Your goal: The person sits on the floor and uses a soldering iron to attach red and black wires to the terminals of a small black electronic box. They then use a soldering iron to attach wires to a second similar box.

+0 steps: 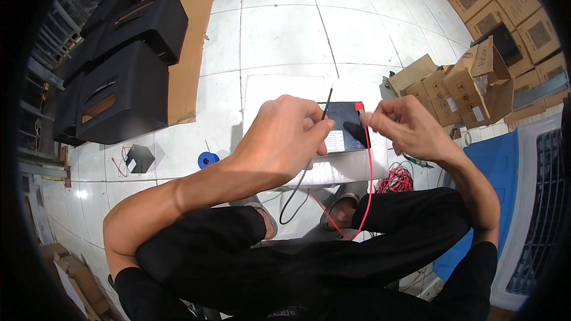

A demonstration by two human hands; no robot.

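Observation:
My left hand (285, 131) is closed on a black wire (328, 98), whose bare tip points upward and whose length hangs down in a loop. A black battery (344, 128) with a white label lies on white foam (351, 167) in front of me. My right hand (401, 128) is at the battery's right edge, its slightly blurred fingertips pinched on a red wire (369, 172) just beside the red terminal piece (358, 106). The red wire runs down between my legs. A bundle of red and black wire (394, 181) and a green-handled tool (416, 160) lie at the right.
A blue spool (207, 160) and another small battery (140, 159) lie on the tiled floor at left. Black cases (131, 89) rest on cardboard at upper left. Cardboard boxes (476, 83) are piled at right, near a blue object (499, 178) and a grey grille panel (538, 202).

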